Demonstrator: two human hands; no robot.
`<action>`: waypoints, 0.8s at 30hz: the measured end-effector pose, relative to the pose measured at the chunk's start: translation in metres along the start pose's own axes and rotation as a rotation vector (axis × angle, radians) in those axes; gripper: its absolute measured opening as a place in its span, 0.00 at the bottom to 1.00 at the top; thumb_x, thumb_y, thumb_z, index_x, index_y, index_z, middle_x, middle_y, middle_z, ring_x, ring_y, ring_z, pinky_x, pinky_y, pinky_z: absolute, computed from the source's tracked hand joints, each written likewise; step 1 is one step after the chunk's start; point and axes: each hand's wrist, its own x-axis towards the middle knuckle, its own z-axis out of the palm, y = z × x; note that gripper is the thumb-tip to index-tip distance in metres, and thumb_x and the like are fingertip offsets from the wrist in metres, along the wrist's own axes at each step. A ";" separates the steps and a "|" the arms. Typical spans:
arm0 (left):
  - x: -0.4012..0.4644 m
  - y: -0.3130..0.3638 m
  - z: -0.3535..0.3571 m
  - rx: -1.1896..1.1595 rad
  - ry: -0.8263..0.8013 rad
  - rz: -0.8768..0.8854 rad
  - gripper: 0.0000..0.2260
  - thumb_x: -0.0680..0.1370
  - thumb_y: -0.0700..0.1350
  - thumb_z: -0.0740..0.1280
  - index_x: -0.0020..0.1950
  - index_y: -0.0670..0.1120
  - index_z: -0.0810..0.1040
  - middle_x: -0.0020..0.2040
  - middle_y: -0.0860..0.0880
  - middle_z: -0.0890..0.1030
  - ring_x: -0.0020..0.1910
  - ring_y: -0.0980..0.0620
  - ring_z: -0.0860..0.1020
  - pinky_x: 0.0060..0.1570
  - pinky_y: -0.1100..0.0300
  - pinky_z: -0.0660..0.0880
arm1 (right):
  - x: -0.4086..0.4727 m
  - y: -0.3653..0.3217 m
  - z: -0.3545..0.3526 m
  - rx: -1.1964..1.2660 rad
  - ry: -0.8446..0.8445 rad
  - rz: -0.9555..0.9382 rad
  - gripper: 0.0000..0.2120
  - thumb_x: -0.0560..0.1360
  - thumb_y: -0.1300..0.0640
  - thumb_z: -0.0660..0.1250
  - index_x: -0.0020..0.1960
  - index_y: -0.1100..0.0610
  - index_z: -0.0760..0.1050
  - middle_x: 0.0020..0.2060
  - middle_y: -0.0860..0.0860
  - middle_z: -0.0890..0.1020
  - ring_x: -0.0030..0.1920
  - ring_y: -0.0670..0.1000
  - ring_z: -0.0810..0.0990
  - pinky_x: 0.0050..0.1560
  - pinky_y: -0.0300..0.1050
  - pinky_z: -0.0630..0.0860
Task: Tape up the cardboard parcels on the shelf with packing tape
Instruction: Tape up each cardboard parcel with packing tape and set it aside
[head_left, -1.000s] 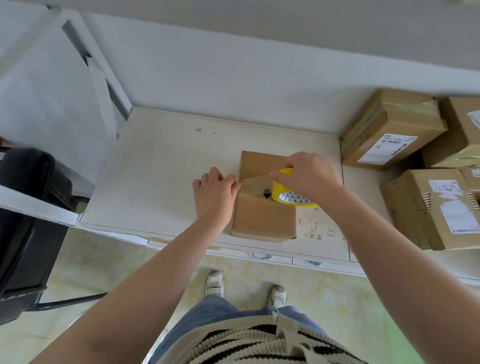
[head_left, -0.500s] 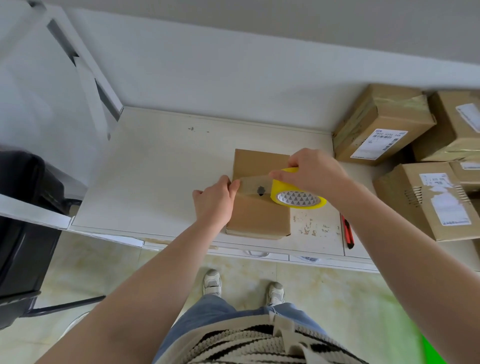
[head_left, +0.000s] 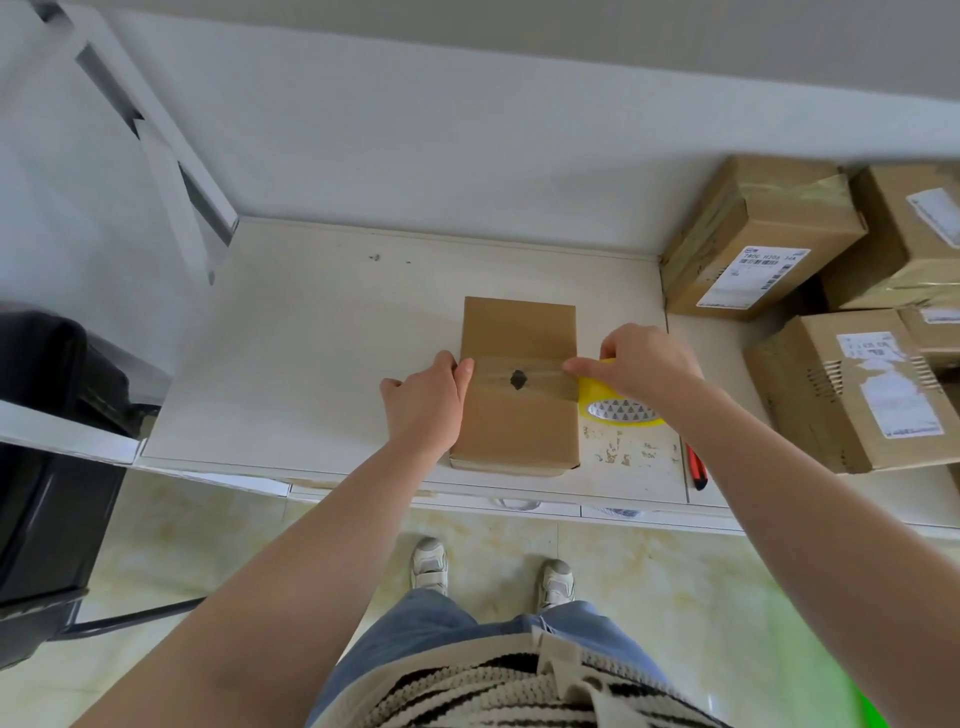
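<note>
A small brown cardboard parcel (head_left: 519, 415) lies flat near the front edge of the white shelf (head_left: 311, 364). A strip of clear tape (head_left: 519, 378) runs across its top from left edge to right edge, over a dark spot. My left hand (head_left: 423, 402) presses the tape's end against the parcel's left side, thumb on the top edge. My right hand (head_left: 641, 364) grips the yellow tape roll (head_left: 618, 408) just past the parcel's right edge, low over the shelf.
Several taped cardboard boxes with labels (head_left: 753, 239) (head_left: 852, 389) are stacked on the shelf's right. A red and black cutter (head_left: 696, 467) lies near the front edge under my right forearm. A black chair (head_left: 47, 467) stands at the left, off the shelf.
My right hand has pulled the roll rightward, from over the parcel's middle to past its right edge, laying tape across the top. My left hand has stayed at the left edge.
</note>
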 end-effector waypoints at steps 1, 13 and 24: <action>0.000 0.000 0.000 0.002 -0.001 -0.003 0.18 0.85 0.55 0.42 0.47 0.48 0.65 0.28 0.51 0.73 0.29 0.46 0.71 0.50 0.51 0.63 | 0.002 0.001 0.003 0.010 -0.008 -0.001 0.27 0.71 0.27 0.61 0.41 0.52 0.74 0.34 0.49 0.78 0.35 0.48 0.76 0.32 0.42 0.67; 0.000 0.000 -0.005 0.088 -0.122 0.048 0.24 0.84 0.58 0.41 0.40 0.47 0.66 0.29 0.51 0.71 0.32 0.47 0.73 0.53 0.51 0.62 | 0.006 0.005 0.023 0.043 -0.058 -0.009 0.30 0.69 0.24 0.59 0.40 0.52 0.74 0.36 0.50 0.79 0.36 0.49 0.78 0.32 0.41 0.69; 0.009 -0.005 -0.019 0.135 -0.162 0.006 0.32 0.81 0.64 0.36 0.43 0.46 0.73 0.41 0.47 0.79 0.46 0.44 0.78 0.60 0.47 0.62 | 0.009 0.006 0.023 0.054 -0.072 -0.034 0.32 0.68 0.24 0.59 0.48 0.53 0.76 0.36 0.49 0.79 0.36 0.48 0.78 0.34 0.41 0.69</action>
